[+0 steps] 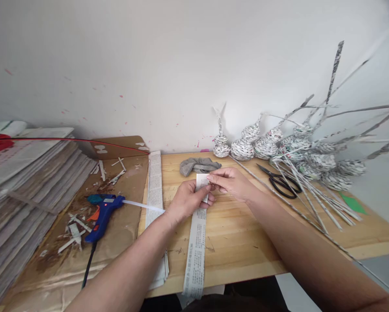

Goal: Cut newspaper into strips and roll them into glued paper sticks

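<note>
Both forearms reach in from the bottom edge, and the hands meet over the middle of the pale wooden surface. The left hand is curled, thumb and fingers closed on the far end of a long narrow strip of printed newspaper; the right hand pinches the same end from the other side, fingertips closed on its folded-over white tip. From there the strip lies flat toward the camera and hangs over the near edge of the surface, so by the look of it only the very end is folded or turned and nearly the whole length is left unworked.

Just left of the hands lies a second strip of folded newspaper, untouched. Beyond it, on a glue-stained sheet of brown cardboard, rests a blue hot-glue gun with a white glue stick pointing toward the left wrist; paper scraps lie scattered around it. A tall stack of newspapers fills the far left.

Behind the hands sits a crumpled grey cloth. To the right, black scissors lie among long thin rolled newspaper rods, and a row of gourd-shaped woven paper figures stands by the wall, several apparently finished, others with rods sticking out.
</note>
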Available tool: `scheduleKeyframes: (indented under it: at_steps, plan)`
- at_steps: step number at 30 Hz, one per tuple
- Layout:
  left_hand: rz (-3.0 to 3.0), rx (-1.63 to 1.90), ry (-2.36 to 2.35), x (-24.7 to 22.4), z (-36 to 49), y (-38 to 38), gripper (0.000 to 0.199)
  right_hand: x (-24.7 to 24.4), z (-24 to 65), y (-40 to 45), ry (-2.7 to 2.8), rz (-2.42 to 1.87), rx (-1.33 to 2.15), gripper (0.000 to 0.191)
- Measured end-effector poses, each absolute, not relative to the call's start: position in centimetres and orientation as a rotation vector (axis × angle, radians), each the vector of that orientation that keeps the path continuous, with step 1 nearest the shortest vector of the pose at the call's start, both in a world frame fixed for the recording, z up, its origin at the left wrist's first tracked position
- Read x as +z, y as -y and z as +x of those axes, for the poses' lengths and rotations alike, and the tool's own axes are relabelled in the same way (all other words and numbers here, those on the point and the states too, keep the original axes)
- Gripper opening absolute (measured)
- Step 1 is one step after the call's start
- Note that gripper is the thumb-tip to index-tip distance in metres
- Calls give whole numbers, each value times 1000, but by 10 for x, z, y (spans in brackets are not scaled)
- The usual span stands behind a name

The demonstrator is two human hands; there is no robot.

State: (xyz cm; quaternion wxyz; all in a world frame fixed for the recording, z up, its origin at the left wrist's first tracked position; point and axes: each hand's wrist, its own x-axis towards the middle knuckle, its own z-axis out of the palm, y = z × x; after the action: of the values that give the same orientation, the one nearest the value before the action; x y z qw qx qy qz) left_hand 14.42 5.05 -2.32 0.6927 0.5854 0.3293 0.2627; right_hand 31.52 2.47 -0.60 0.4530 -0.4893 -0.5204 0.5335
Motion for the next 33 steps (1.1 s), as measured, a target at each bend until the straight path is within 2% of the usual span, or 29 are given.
scheduleKeyframes:
  at_steps: [8,13,16,20,24,28,33]
  plan:
    - [1310,595,-759,-26,146,-50,33,-6,306,-25,1313,-1287,1148,29]
    - [1279,610,-779,-25,147,-51,33,-12,312,-32,1268,-1272,1072,42]
    - [1250,614,-771,-26,147,-51,34,-26,325,-40,1314,-1394,869,47]
    - [1222,597,-745,-26,147,-51,32,-42,334,-51,1570,-1569,435,35]
    - [1217,588,-712,-23,147,-50,27,-39,323,-60,1854,-1792,144,46]
    - [1175,606,-703,-19,147,-50,27,-29,308,-79,1954,-1876,131,29]
    - [1102,636,-698,-18,146,-51,22,-31,302,-108,1850,-1907,170,37]
